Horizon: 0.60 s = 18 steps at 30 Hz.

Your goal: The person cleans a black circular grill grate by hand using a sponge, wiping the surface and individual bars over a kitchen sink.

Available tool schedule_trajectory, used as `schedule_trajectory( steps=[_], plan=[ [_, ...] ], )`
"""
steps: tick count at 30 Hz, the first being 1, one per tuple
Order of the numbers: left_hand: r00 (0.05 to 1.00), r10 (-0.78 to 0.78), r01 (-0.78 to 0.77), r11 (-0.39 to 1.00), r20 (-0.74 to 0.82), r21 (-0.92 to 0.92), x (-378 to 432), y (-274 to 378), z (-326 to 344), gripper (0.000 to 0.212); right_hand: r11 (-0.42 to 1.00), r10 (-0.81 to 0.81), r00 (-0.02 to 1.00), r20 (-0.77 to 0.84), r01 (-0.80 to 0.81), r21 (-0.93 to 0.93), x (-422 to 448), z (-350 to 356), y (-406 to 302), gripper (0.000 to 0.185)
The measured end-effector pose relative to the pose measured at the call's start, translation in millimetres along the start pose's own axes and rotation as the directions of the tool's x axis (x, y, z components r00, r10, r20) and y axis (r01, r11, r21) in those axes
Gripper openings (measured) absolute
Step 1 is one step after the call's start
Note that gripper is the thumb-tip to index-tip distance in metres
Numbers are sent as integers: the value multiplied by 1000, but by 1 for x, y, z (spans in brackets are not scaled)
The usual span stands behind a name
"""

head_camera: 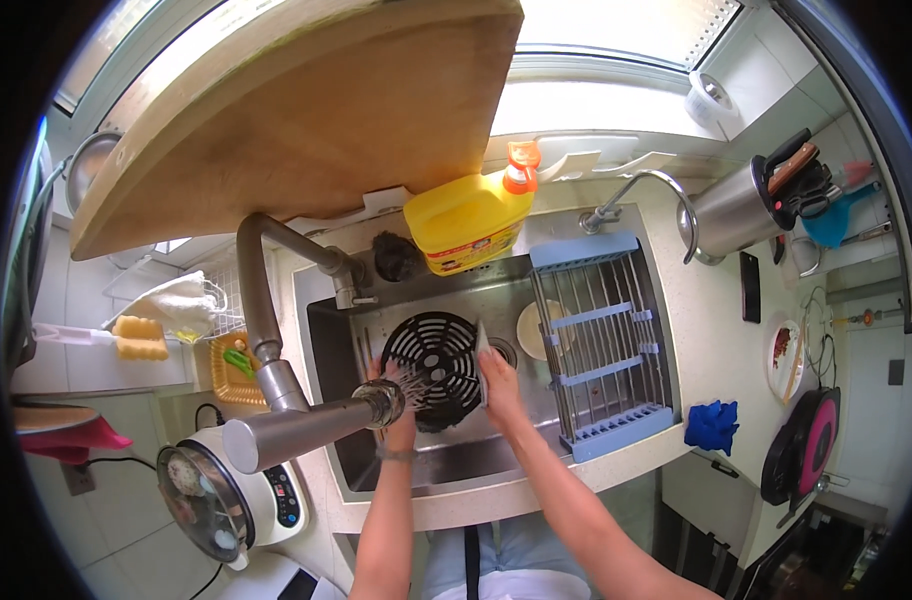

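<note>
My right hand (501, 382) grips a thin, pale flat item (483, 364), seen nearly edge-on, at the right side of a round black slotted rack (448, 349). That rack is in the stainless steel sink (433, 469). My left hand (400, 429), partly hidden by the faucet head (381, 403), is at the rack's left edge; whether it holds the rack is unclear. Water sprays from the faucet across the rack. Right of the drain, a round cream-coloured dish (537, 330) lies on the sink bottom, partly under a blue-ended drying rack (598, 360).
Behind the sink stand a yellow detergent jug (463, 221) and a dark scrubber (394, 256). A large wooden board (336, 112) overhangs the back left. An electric steamer (223, 495) sits left; a knife holder (733, 210), phone (750, 286) and blue cloth (712, 427) are right.
</note>
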<state>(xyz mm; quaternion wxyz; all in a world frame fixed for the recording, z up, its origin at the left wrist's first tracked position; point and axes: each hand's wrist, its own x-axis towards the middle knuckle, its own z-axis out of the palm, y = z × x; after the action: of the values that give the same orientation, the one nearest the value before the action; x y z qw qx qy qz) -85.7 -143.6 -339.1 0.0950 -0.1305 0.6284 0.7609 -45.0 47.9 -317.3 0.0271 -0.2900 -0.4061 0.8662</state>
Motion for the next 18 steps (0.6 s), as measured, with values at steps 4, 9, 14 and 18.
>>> schedule_trajectory(
  steps=[4, 9, 14, 18],
  plan=[
    [952, 275, -291, 666, 137, 687, 18, 34, 71, 54, 993, -116, 988, -104, 116, -8, -20, 15, 0, 39],
    [897, 208, -426, 638, 389, 641, -10, 20, 101, 60, 996, -85, 994, -68, 83, -19, -34, 41, -7, 46],
    [928, -245, 293, 945, 282, -143, -39, 5, 72, 58, 854, -253, 945, 205, 318, -412, -49, 56, 7, 48],
    [938, -173, 298, 845, 301, -444, -49, 26, 59, 56, 365, -300, 846, 440, 528, -767, -36, 71, 2, 50]
  ],
)
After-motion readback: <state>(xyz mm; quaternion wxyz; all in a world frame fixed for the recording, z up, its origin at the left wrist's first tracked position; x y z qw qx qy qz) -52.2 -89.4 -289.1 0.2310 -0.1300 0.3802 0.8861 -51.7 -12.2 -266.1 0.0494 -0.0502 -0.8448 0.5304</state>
